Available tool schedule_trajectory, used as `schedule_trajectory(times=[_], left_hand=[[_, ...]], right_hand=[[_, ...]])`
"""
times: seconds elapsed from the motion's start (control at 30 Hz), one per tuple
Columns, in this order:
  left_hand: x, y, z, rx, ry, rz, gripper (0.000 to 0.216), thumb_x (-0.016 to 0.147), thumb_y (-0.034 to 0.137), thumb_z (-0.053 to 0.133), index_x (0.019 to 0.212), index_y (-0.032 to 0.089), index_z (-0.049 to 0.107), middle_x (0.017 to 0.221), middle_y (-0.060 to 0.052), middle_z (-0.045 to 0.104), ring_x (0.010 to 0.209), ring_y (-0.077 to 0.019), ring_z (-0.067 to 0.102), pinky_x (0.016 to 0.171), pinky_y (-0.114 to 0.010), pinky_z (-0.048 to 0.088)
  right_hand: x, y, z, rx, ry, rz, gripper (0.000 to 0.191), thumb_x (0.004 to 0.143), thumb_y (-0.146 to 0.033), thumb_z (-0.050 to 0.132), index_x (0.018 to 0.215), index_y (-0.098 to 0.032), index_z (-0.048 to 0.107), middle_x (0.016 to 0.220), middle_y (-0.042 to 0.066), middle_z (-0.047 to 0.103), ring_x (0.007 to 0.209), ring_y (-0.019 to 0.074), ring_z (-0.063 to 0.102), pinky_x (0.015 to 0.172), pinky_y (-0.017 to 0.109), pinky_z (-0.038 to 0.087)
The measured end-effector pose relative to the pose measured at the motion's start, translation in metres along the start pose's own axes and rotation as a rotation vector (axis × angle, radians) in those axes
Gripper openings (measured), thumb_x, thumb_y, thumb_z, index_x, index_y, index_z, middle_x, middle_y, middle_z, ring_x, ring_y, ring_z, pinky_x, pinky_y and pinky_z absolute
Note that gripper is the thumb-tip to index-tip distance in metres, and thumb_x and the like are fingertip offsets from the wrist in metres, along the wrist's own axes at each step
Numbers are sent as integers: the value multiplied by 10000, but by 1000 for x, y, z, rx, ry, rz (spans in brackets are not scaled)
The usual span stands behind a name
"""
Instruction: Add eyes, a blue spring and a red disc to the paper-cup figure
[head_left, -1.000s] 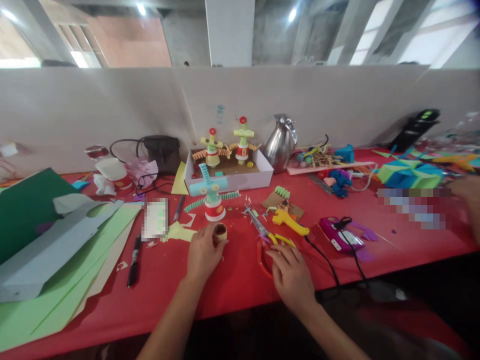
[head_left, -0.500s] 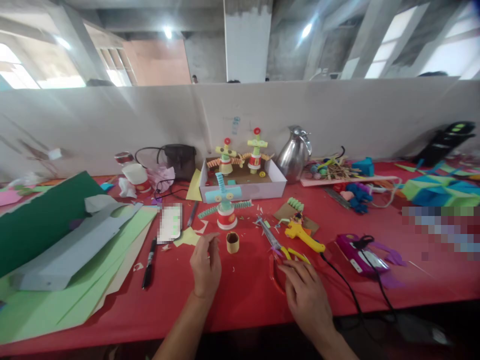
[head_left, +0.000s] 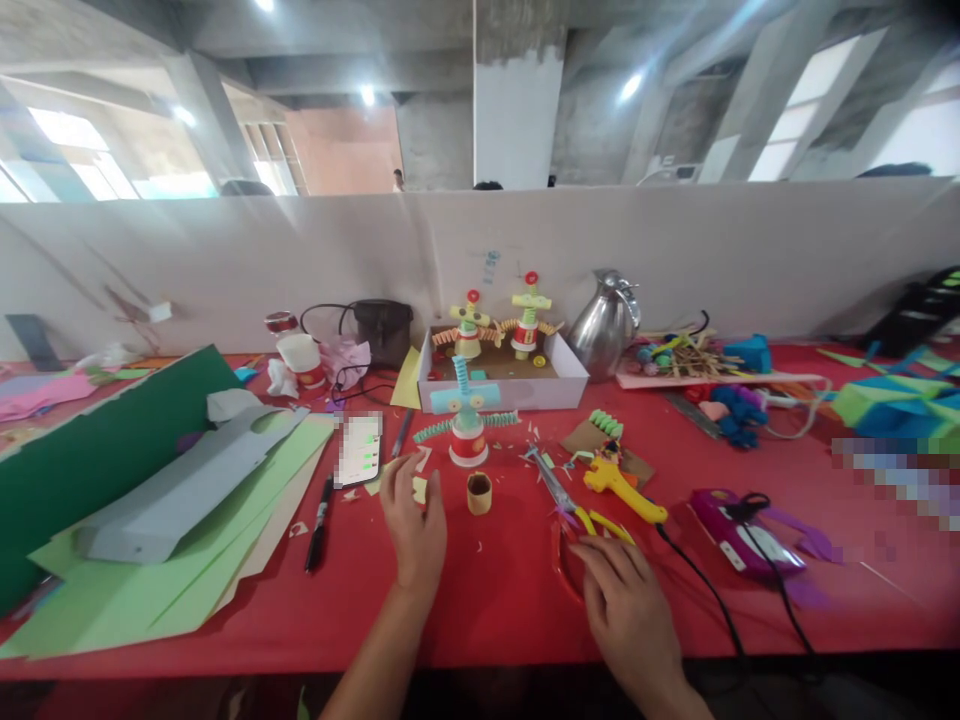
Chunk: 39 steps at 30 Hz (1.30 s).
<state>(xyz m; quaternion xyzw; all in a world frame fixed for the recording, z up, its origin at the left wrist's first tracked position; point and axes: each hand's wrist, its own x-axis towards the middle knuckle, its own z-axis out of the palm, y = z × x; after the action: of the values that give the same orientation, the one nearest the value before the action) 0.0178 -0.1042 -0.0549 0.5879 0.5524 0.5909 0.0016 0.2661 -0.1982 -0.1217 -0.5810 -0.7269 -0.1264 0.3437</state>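
My left hand (head_left: 414, 515) hovers over the red table, its fingers loosely bent and apart, with nothing in it. Just right of it stands a small tan paper ring (head_left: 479, 494). My right hand (head_left: 630, 600) rests low on the table, fingers stretched forward, their tips at the red handle (head_left: 564, 570) of what looks like scissors; I see no grip on it. Yellow-handled scissors (head_left: 553, 480) lie just beyond. Behind the ring stands a paper-cup figure (head_left: 469, 440) with a blue head and coiled green arms.
Two similar figures stand in a white box (head_left: 510, 393) behind. A yellow glue gun (head_left: 626, 488) with a cable lies right, near a purple device (head_left: 739, 535). On the left are a phone (head_left: 358, 450), a black marker (head_left: 319, 525) and green paper sheets (head_left: 247, 530). A steel jug (head_left: 602, 325) stands behind.
The view has shifted, so the table things appear further right and slightly lower. My left hand's fingers have spread further apart. My right hand stays by the red handle.
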Motion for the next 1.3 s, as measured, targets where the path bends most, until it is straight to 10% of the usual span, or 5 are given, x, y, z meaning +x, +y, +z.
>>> schedule_trajectory(times=[0.4,0.57,0.8,1.3], left_hand=[[-10,-3,16,-7,-631,-43,399,806,213,681,1198,222,605,1073,-78,706,1012,-253,658,887,-415,520],[-9,0,15,-49,-528,11,339,859,261,641,1194,233,599,1071,-66,705,986,-219,660,890,-372,514],[-9,-3,18,131,-718,-16,429,806,186,661,1228,207,584,955,-65,710,895,-241,661,799,-366,521],[-16,3,16,-44,-480,53,423,868,265,657,1264,216,518,1098,-79,700,1010,-213,644,915,-367,499]], right_hand=[[-3,4,2,-12,-2,-12,322,897,-132,485,1170,-213,633,1149,87,671,1102,289,572,955,486,488],[0,1,1,-6,-15,-1,326,889,-114,492,1169,-206,632,1153,88,666,1098,284,569,971,487,485],[6,-5,-4,11,-35,33,343,872,-64,490,1151,-205,632,1131,74,665,1097,274,562,975,475,491],[-1,4,-4,-12,18,-63,282,921,-162,464,1134,-162,649,1100,109,683,1057,294,569,944,504,494]])
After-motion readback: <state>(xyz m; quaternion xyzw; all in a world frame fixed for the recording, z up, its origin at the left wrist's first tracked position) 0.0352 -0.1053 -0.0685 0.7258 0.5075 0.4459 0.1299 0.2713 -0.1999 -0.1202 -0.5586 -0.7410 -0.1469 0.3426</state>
